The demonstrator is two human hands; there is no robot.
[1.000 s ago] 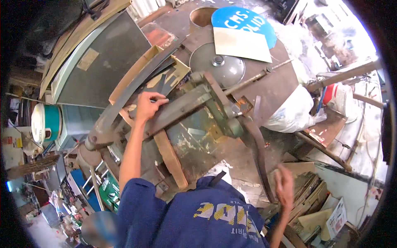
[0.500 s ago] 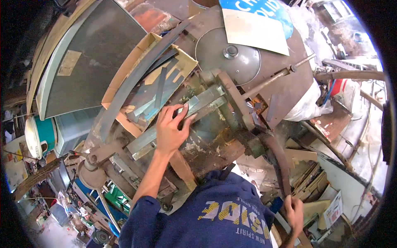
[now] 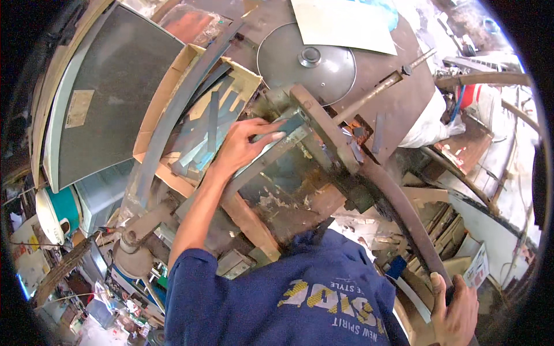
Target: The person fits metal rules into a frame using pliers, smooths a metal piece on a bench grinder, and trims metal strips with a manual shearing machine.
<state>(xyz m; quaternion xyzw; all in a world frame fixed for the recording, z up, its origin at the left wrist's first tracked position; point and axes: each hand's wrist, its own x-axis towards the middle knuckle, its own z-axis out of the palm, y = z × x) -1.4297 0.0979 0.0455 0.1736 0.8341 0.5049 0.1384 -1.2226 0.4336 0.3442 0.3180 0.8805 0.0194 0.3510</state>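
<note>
My left hand (image 3: 245,143) reaches over the bench-mounted lever shear, fingers and thumb closed on a small flat metal strip (image 3: 292,123). The strip's far end lies against the upright frame of the lever shear (image 3: 323,130). Beneath my fingers runs a long flat metal bar (image 3: 262,161) that slants up to that frame. At the lower right my right hand (image 3: 456,309) is wrapped round the end of the long, curved lever (image 3: 412,210), which comes down from the frame.
Left of the shear, a cardboard box (image 3: 141,141) holds several metal strips, with a long bent strip (image 3: 167,124) across it. Beyond are a glass lid (image 3: 332,78) and a pale sheet (image 3: 346,26). A threaded rod (image 3: 375,95) juts out to the right. A wooden piece (image 3: 251,225) sits near my body.
My left hand has shifted up and right along the bar, taking the strip closer to the frame. My right hand and the lever's end have swung out to the right and lower in view.
</note>
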